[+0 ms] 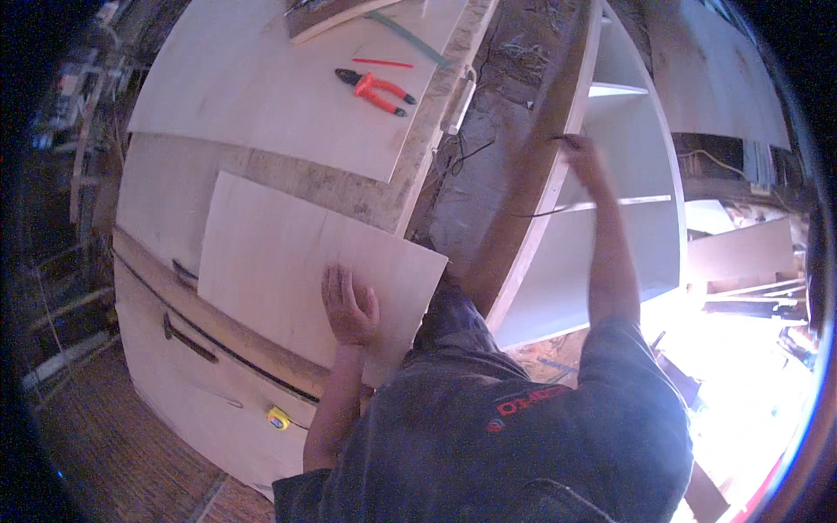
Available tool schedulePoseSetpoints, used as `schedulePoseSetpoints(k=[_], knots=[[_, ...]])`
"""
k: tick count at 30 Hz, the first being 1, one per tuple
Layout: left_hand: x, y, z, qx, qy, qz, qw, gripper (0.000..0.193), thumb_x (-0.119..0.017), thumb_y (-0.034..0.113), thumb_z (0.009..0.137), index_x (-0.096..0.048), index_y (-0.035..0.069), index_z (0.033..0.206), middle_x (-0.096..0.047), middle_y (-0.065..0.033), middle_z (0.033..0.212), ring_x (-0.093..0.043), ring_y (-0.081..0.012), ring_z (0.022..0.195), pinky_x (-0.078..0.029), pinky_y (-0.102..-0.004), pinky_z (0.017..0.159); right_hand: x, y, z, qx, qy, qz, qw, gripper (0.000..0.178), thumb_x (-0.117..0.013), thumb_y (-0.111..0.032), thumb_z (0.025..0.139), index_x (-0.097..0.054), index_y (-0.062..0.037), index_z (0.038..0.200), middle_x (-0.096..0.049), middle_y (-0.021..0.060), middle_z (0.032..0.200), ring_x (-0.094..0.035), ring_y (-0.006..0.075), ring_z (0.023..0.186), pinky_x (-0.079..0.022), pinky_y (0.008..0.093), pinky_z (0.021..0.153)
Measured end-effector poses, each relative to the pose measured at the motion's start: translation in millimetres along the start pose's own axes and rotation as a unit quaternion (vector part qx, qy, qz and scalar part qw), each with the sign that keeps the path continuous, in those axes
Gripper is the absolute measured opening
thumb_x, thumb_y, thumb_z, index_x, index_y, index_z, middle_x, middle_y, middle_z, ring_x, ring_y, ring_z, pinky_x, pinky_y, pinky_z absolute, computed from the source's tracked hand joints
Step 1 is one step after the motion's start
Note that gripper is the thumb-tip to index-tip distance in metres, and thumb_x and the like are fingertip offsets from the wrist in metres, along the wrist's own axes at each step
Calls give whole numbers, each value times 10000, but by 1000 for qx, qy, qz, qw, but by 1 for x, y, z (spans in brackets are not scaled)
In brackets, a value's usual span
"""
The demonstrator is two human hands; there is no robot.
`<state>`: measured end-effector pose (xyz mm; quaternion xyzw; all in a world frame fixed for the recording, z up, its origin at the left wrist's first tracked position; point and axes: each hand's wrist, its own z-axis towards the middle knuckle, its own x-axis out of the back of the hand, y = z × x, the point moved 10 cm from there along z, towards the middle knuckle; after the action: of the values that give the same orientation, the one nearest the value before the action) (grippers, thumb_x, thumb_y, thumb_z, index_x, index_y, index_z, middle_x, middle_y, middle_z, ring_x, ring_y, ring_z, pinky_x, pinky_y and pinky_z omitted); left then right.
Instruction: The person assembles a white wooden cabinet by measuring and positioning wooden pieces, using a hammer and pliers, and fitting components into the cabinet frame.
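Note:
My left hand (pixel 349 309) lies flat with its fingers stretched out on a pale rectangular wooden board (pixel 270 240), which rests on the bench in front of me. Out to the right, my right hand (pixel 582 161) is raised by the long edge of an open white shelf cabinet (pixel 602 253). Motion blurs its fingers, and a small dark shape shows at their tips; whether they grip it I cannot tell. A thin dark curved strip (pixel 536 214) shows below that hand, across the cabinet's edge.
Red-handled pliers (pixel 377 91) and a red stick (pixel 384 63) lie on a larger pale panel (pixel 253 87) farther off. A yellow tape measure (pixel 278 418) and a dark bar handle (pixel 189 338) are at the lower left. Board offcuts (pixel 741 253) are piled at the right.

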<state>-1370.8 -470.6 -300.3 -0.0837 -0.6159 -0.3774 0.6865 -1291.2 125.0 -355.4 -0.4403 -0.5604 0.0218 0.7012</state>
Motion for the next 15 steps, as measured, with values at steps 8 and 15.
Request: schedulePoseSetpoints(k=[8,15], knots=[[-3,-6,-5,15,-9,2,1000,599,-617,212,891,-417,-34,1399,-383,-291,1486,-343,-496,1386,-280,-599,1144,-209,-31,66,-48,-107,108,987,330,-699,-323,901,-751,-13,1000,-661,20,779,-572,118,747,-466,325,702],[-4,-11,-5,25,-21,-9,999,619,-620,239,875,-424,-47,1388,-383,-297,1481,-334,-499,1392,-268,-602,1148,-232,-41,89,-109,-226,172,953,292,-691,-344,908,-724,-55,931,-665,5,801,-532,100,707,-428,289,618]])
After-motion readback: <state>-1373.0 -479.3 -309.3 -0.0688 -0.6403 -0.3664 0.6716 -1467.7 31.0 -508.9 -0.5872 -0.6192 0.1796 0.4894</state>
